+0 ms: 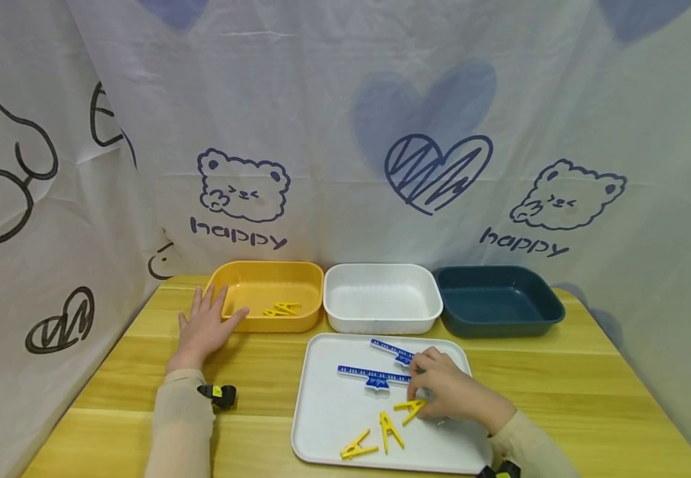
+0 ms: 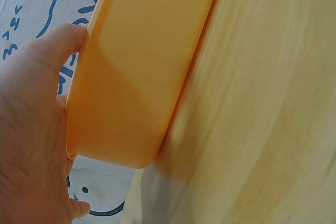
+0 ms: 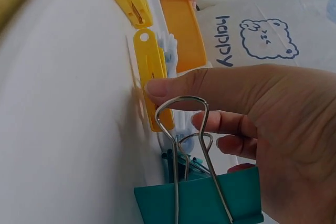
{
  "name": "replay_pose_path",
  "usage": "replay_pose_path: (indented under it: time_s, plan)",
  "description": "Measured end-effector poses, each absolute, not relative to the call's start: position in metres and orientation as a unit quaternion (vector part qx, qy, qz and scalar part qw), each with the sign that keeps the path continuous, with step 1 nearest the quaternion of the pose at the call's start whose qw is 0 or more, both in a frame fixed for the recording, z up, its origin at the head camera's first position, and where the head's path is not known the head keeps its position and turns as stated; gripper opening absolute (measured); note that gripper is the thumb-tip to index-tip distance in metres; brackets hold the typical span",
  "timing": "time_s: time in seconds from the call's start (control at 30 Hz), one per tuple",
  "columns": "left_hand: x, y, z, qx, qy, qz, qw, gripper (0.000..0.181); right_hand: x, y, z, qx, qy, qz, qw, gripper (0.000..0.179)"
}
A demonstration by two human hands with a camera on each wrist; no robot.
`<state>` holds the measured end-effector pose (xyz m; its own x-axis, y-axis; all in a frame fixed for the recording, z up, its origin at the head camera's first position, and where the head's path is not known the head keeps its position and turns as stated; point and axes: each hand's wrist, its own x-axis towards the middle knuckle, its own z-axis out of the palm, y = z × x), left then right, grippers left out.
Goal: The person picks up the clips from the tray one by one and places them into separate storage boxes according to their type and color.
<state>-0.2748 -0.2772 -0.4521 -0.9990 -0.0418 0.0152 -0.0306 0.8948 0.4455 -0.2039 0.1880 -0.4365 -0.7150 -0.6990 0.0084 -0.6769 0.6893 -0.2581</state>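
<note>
A: Right grip?
B: Narrow. The right hand [image 1: 449, 388] is over the right part of the white tray [image 1: 321, 418], thumb touching a yellow clip [image 3: 144, 61]; forefinger contact unclear, cannot tell whether it pinches.
A: Nearby?
B: Teal binder clip [image 3: 199, 203] just beside the hand. Two other yellow clips [image 1: 385, 419] lie nearer, to the left; blue ruler-marked clips [image 1: 376, 380] farther, also left.
A: Left grip?
B: Spread wide. The left hand [image 1: 204, 325] rests on the yellow bin's [image 1: 285, 323] left end, far left on the worktop [image 1: 261, 398].
</note>
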Motion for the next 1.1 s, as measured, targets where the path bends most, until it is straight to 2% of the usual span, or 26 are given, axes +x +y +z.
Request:
replay_pose_path:
  time_s: [0.87, 1.1]
  plan:
    - [-0.273, -0.275, -0.45, 0.021, -0.973, -0.23, 0.007, 0.094, -0.199, 0.184, -0.426, -0.4, 0.907, -0.129, -0.037, 0.017]
    - [-0.274, -0.276, -0.45, 0.021, -0.973, -0.229, 0.013, 0.093, -0.201, 0.176, -0.42, -0.385, 0.912, -0.138, -0.032, 0.017]
